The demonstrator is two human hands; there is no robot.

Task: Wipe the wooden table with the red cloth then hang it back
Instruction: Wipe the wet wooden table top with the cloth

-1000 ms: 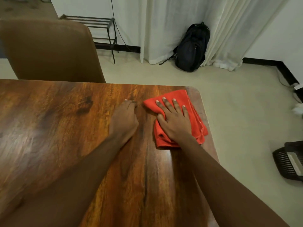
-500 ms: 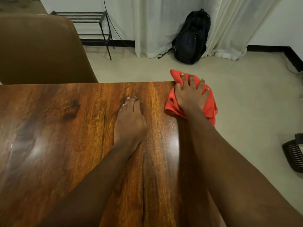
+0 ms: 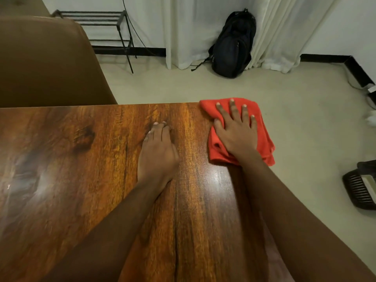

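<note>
Red cloth: at worktop far corner, 1 o'clock, under right hand, fingers spread flat. Left hand: 12 o'clock, flat, fingers together, holding nothing.

Pale floor, white curtain, black backpack, brown chair.

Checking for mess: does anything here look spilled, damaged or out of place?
Nothing spilled or broken. The red cloth lies bunched under the right hand at the far right corner of the table, and part of it seems to hang past the edge. The dark blotch in the wood looks like grain.
</note>
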